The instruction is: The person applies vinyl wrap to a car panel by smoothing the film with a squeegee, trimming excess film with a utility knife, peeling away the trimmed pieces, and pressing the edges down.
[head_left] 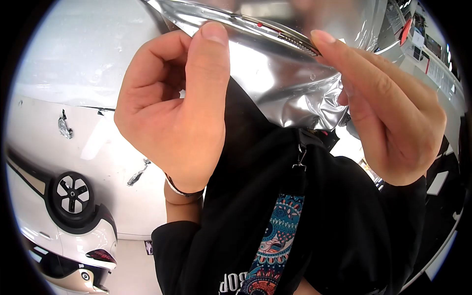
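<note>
Silver reflective film [275, 73] spreads across the upper middle, wrinkled at its lower right. A slim metallic tool with a red dot [282, 33], like a thin cutter, lies along the film's upper part. My left hand [177, 98] is closed at the upper left, its thumb pressed on the film's edge and its fingers curled behind. On the right, my right hand [393, 103] pinches the lower right end of the tool between thumb and index finger, its other fingers bent. The fingertips behind the tool are partly hidden.
A pale glossy panel [83, 54] fills the upper left. Below are a white floor [123, 206] with crumpled scraps [64, 125] and a white car with a black wheel [73, 192]. A patterned strap [279, 236] hangs over my black shirt [344, 211].
</note>
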Tool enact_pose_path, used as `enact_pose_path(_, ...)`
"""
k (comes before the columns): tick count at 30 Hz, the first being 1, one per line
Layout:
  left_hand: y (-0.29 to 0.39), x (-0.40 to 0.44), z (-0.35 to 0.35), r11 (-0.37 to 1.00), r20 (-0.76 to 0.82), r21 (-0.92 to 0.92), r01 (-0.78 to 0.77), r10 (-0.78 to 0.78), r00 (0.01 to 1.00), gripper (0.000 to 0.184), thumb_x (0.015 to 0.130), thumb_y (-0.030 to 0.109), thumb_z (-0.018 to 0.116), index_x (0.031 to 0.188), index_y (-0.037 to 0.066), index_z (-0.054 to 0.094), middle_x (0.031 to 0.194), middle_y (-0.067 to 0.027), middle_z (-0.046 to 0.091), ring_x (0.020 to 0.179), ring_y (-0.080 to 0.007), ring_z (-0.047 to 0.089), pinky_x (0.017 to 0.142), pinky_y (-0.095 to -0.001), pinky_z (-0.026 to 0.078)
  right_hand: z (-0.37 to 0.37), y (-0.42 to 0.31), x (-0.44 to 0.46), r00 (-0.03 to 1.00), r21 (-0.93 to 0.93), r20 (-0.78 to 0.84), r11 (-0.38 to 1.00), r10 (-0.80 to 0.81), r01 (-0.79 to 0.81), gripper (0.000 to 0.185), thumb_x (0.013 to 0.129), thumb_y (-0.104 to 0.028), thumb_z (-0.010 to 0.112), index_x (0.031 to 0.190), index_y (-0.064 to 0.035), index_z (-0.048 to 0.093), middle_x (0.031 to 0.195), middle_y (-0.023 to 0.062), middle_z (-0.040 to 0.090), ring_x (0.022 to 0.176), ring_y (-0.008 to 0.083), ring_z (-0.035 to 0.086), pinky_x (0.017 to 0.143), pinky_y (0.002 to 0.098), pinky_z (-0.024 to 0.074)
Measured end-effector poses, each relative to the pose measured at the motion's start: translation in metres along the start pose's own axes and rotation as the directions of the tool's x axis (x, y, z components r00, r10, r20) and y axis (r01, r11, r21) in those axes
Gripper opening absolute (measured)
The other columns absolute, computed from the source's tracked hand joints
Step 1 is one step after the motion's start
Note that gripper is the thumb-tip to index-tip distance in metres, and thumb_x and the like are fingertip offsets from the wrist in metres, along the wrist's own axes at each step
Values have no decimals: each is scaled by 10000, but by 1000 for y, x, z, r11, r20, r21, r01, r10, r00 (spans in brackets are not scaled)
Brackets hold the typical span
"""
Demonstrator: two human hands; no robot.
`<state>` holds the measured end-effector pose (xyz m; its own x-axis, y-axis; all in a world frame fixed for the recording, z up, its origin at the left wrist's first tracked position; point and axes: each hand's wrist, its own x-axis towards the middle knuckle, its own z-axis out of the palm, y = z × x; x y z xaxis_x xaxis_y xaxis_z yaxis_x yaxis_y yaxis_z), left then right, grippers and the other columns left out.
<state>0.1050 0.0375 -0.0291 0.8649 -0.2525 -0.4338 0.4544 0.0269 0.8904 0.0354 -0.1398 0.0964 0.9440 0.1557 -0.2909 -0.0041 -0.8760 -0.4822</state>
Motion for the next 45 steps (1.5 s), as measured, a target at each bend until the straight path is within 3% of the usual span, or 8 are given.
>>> enact_pose_path(6,4,-7,-8,999,-9,34,-26,27,1000,209,898,148,805,899,-34,703,599,-24,597,541,-70,500,564,-207,340,9,-11,-12,1000,-11,-13,1000,0,0,458,844,146,602,1296,104,658,1047,239,757,607,154,662,521,244,511)
enact_pose_path(9,6,-8,-7,998,-16,44,-42,42,999,219,903,161,801,890,-30,697,585,-22,590,551,-68,509,562,-203,343,24,-14,-20,956,-62,-293,997,17,-36,470,827,140,613,1291,86,670,1047,234,759,611,155,667,522,246,512)
enact_pose_path(12,12,-12,-7,992,-15,124,18,-16,1000,226,884,142,822,945,-29,687,650,-30,623,588,-74,539,579,-207,382,11,-6,-23,994,-61,-109,998,6,-12,474,815,135,622,1280,68,686,1030,222,764,613,160,672,517,246,510)
enact_pose_path(13,12,-15,-3,964,-105,228,-138,165,981,236,873,123,829,979,-26,680,721,-44,646,624,-80,561,587,-210,399,13,-8,-22,991,-52,-131,998,24,-31,480,806,136,626,1275,62,690,1024,214,767,621,169,679,517,246,512)
enact_pose_path(14,9,-17,0,898,-173,340,-278,350,921,257,863,105,837,1013,-22,673,793,-58,669,659,-87,584,595,-213,415,19,-7,-22,986,-52,-164,998,21,-30,470,798,137,630,1259,69,694,1002,215,768,620,180,685,513,247,518)
enact_pose_path(17,6,10,-28,283,372,540,-793,765,526,212,842,80,778,1041,26,732,1029,-69,689,917,-188,621,793,-291,496,37,0,-22,940,-103,-331,994,-80,48,417,776,137,642,1187,101,706,932,224,764,611,216,701,497,253,540)
enact_pose_path(20,5,27,-36,20,579,475,-880,746,329,216,849,149,680,1024,80,787,1058,-58,686,1059,-256,580,881,-355,498,48,2,-18,863,-216,-458,968,-213,125,322,758,105,672,1074,145,714,856,232,751,585,225,705,473,261,557)
enact_pose_path(45,13,23,-53,24,719,479,-878,563,407,269,916,203,608,1051,94,813,1129,-87,649,1151,-318,547,934,-408,509,51,-7,-28,903,-295,-416,955,-106,-23,236,787,-59,807,996,47,774,797,139,755,555,122,627,420,201,448)
